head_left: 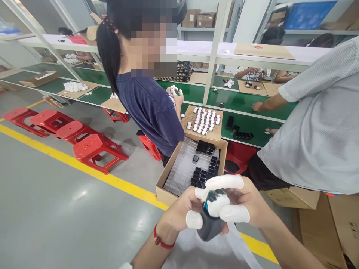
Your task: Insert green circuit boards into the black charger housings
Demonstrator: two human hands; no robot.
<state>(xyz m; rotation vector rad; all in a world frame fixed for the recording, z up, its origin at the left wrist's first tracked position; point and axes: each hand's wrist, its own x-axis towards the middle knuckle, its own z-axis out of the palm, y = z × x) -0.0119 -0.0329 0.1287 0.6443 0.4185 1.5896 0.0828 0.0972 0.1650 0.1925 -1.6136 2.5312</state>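
A black casing (209, 228), rounded and cup-like, is held tilted by my left hand (179, 211), whose fingers wrap round it. White finger cots cover several fingertips of both hands. At the casing's open top sits a green circuit board (213, 194) with a lumpy white part (217, 205) on it. My right hand (249, 200) is closed on this board assembly from the right, its cotted fingers above and beside the white part. How deep the board sits inside the casing is hidden. A red bracelet (163, 241) circles my left wrist.
A cardboard box (165, 194) with clear plastic trays and several black casings (200, 175) stands ahead. Behind it, a cardboard sheet (214, 133) bears rows of white-topped parts on the green bench (252, 139). Co-workers stand on both sides. Red stools (97, 147) line the left.
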